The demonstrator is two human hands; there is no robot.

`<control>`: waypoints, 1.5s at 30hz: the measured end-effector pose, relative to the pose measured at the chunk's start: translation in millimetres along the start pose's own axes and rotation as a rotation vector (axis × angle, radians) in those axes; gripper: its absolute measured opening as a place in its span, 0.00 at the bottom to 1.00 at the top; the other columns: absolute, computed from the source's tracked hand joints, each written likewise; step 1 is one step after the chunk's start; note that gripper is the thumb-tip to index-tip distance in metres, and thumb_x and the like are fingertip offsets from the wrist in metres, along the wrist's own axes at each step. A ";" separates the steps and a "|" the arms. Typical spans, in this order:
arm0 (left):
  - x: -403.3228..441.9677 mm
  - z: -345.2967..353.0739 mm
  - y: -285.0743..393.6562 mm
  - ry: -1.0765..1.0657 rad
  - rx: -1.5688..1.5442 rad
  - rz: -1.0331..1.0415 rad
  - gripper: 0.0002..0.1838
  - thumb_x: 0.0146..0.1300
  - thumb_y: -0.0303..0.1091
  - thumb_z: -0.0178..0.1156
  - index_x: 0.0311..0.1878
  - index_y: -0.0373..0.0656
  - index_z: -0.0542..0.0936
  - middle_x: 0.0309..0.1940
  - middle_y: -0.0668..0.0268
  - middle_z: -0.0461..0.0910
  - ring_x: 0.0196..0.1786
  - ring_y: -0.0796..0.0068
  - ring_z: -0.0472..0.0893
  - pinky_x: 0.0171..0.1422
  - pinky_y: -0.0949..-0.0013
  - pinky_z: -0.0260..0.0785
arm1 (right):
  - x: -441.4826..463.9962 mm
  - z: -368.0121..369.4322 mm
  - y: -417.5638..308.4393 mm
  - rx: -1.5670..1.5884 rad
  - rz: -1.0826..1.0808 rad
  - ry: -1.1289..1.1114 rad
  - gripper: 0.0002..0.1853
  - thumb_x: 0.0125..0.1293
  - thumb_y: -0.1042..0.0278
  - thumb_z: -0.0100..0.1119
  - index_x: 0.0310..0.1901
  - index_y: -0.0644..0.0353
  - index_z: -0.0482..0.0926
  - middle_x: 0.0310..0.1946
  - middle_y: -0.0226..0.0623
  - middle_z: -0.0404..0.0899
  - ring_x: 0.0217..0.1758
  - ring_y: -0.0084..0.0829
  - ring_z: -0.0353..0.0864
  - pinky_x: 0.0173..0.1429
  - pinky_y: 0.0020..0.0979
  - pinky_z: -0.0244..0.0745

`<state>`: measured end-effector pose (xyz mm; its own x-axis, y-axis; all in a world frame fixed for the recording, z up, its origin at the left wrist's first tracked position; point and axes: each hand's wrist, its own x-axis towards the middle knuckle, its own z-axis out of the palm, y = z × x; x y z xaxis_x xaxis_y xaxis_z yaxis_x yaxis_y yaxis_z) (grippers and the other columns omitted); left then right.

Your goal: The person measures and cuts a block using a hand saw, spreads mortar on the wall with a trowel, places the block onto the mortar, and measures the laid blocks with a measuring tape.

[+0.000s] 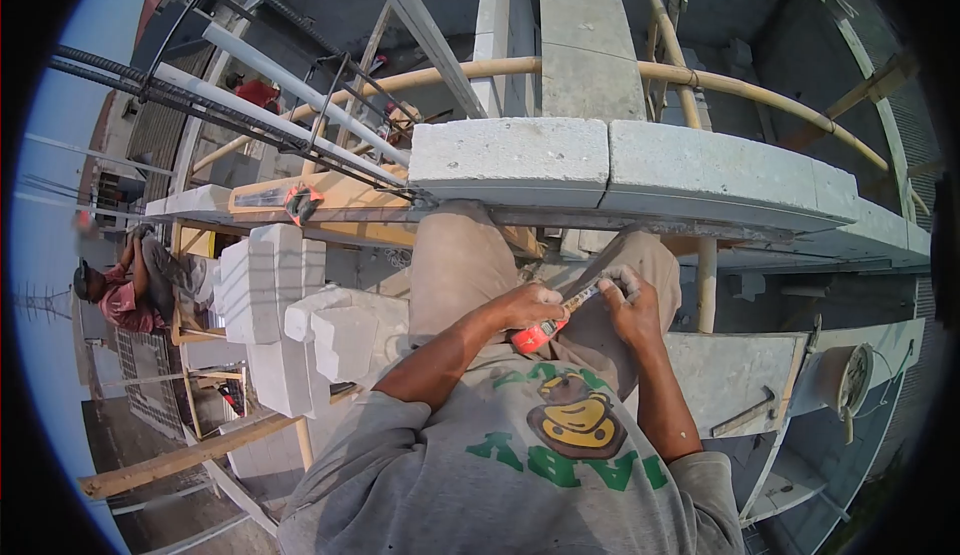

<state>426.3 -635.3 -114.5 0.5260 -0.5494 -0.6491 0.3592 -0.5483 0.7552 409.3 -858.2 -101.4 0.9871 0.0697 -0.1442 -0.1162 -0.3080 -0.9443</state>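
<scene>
My left hand (532, 307) is closed around a red tape measure (538, 336) just above my lap. A short length of its pale blade (580, 298) is drawn out towards the right. My right hand (630, 300) pinches the blade's free end between thumb and fingers. Both hands are over my thighs, close to the front of my grey shirt. Beyond my knees runs a row of white blocks (508, 160), set end to end, with a narrow joint between them. The markings on the blade are too small to read.
Steel rebar (240, 120) juts out at the left. White blocks (262, 290) are stacked beside me, near a wooden board holding a red-and-black object (302, 203). A bucket (845, 380) stands right. Bamboo poles (750, 88) cross beyond. Another person (130, 295) sits far left.
</scene>
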 end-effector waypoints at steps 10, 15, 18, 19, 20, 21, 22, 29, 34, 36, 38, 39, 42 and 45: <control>-40.7 9.6 -32.1 -0.022 0.055 0.032 0.38 0.51 0.59 0.69 0.52 0.36 0.70 0.41 0.58 0.77 0.43 0.71 0.76 0.46 0.67 0.68 | -17.1 43.8 -19.6 -0.507 -0.188 -0.205 0.12 0.61 0.64 0.63 0.39 0.65 0.79 0.35 0.51 0.81 0.38 0.52 0.81 0.43 0.45 0.75; -30.1 7.2 -50.9 0.274 -0.110 0.191 0.48 0.50 0.54 0.70 0.66 0.32 0.62 0.51 0.50 0.75 0.54 0.62 0.76 0.58 0.65 0.68 | -12.1 60.5 -35.5 -0.465 -0.198 -0.221 0.17 0.62 0.61 0.62 0.45 0.66 0.77 0.40 0.53 0.79 0.44 0.54 0.79 0.48 0.44 0.74; -39.7 -1.9 -43.8 0.326 -0.433 0.210 0.46 0.57 0.48 0.67 0.70 0.31 0.58 0.54 0.47 0.75 0.58 0.63 0.76 0.61 0.66 0.68 | -11.8 56.5 -39.1 -0.435 -0.172 -0.206 0.18 0.62 0.60 0.62 0.47 0.65 0.77 0.42 0.53 0.78 0.46 0.53 0.79 0.50 0.44 0.74; -41.6 -6.6 -43.0 0.306 -0.605 0.236 0.44 0.58 0.47 0.66 0.69 0.31 0.58 0.54 0.47 0.75 0.58 0.64 0.76 0.61 0.66 0.68 | -11.7 57.3 -37.7 -0.432 -0.186 -0.197 0.18 0.63 0.60 0.62 0.48 0.65 0.77 0.42 0.53 0.78 0.46 0.53 0.78 0.50 0.44 0.74; -44.3 -11.4 -40.7 0.284 -0.777 0.256 0.42 0.60 0.46 0.65 0.69 0.31 0.58 0.54 0.48 0.75 0.57 0.66 0.76 0.60 0.67 0.69 | -12.1 58.7 -37.2 -0.426 -0.199 -0.190 0.18 0.63 0.60 0.62 0.48 0.65 0.77 0.42 0.53 0.78 0.46 0.53 0.78 0.51 0.44 0.73; -52.2 -17.8 -27.2 0.320 -0.796 0.268 0.36 0.65 0.46 0.59 0.68 0.32 0.61 0.54 0.49 0.76 0.56 0.65 0.78 0.57 0.67 0.72 | -10.4 59.2 -38.4 -0.406 -0.187 -0.225 0.19 0.63 0.59 0.62 0.49 0.65 0.76 0.43 0.53 0.78 0.47 0.52 0.78 0.51 0.44 0.73; -53.9 -22.0 -29.0 0.311 -0.876 0.291 0.35 0.66 0.48 0.57 0.68 0.32 0.61 0.53 0.50 0.76 0.56 0.64 0.78 0.57 0.67 0.73 | -9.2 61.8 -41.4 -0.386 -0.184 -0.242 0.20 0.63 0.59 0.61 0.50 0.65 0.75 0.43 0.54 0.78 0.48 0.53 0.78 0.52 0.44 0.73; -49.3 -27.0 -39.1 0.278 -1.307 0.404 0.26 0.70 0.47 0.49 0.63 0.37 0.69 0.53 0.55 0.77 0.53 0.67 0.79 0.56 0.66 0.73 | -1.5 85.5 -59.2 -0.316 -0.299 -0.181 0.24 0.66 0.54 0.58 0.55 0.65 0.73 0.45 0.57 0.76 0.53 0.56 0.75 0.57 0.46 0.71; -51.2 -12.1 -37.2 0.252 -1.212 0.357 0.27 0.70 0.45 0.49 0.65 0.36 0.68 0.55 0.59 0.76 0.56 0.71 0.76 0.62 0.68 0.69 | -0.3 91.4 -63.4 -0.371 -0.215 -0.115 0.22 0.67 0.54 0.59 0.53 0.64 0.74 0.47 0.55 0.78 0.53 0.53 0.77 0.57 0.43 0.71; -52.2 -10.6 -38.6 0.269 -1.092 0.367 0.27 0.71 0.44 0.48 0.67 0.35 0.66 0.57 0.60 0.75 0.58 0.70 0.76 0.65 0.67 0.66 | 0.8 91.0 -58.1 -0.318 -0.167 -0.127 0.21 0.67 0.55 0.59 0.51 0.64 0.74 0.46 0.54 0.79 0.51 0.51 0.79 0.56 0.42 0.72; -56.5 -14.8 -37.5 0.212 -0.962 0.352 0.32 0.68 0.44 0.54 0.70 0.34 0.62 0.57 0.59 0.74 0.58 0.72 0.75 0.64 0.70 0.65 | 3.8 88.7 -53.6 -0.187 -0.075 -0.190 0.19 0.67 0.56 0.58 0.50 0.64 0.75 0.43 0.52 0.80 0.49 0.50 0.80 0.54 0.39 0.73; -61.4 -17.0 -32.0 0.195 -0.857 0.335 0.34 0.67 0.45 0.55 0.70 0.34 0.61 0.57 0.59 0.74 0.59 0.72 0.75 0.64 0.71 0.65 | 3.1 92.5 -47.2 -0.129 -0.109 -0.113 0.20 0.66 0.54 0.58 0.48 0.63 0.75 0.37 0.52 0.80 0.40 0.48 0.82 0.47 0.40 0.75; -68.5 -20.9 -29.5 0.260 -0.475 0.314 0.42 0.62 0.52 0.61 0.71 0.33 0.60 0.61 0.51 0.71 0.62 0.65 0.73 0.65 0.68 0.64 | 5.2 91.3 -57.6 0.054 0.154 -0.198 0.15 0.66 0.58 0.59 0.44 0.64 0.77 0.35 0.48 0.82 0.36 0.37 0.82 0.43 0.34 0.75; -70.6 -22.9 -31.7 0.435 -0.133 0.333 0.45 0.59 0.57 0.62 0.70 0.33 0.61 0.62 0.46 0.70 0.65 0.59 0.71 0.67 0.63 0.63 | 13.5 90.8 -68.0 -0.099 0.132 -0.311 0.11 0.65 0.63 0.59 0.39 0.64 0.78 0.32 0.43 0.82 0.33 0.28 0.79 0.41 0.30 0.73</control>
<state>395.3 -564.7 -90.5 0.8869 -0.3531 -0.2980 0.1991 -0.2899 0.9361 420.6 -750.2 -66.0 0.8817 0.3037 -0.3611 -0.2146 -0.4235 -0.8801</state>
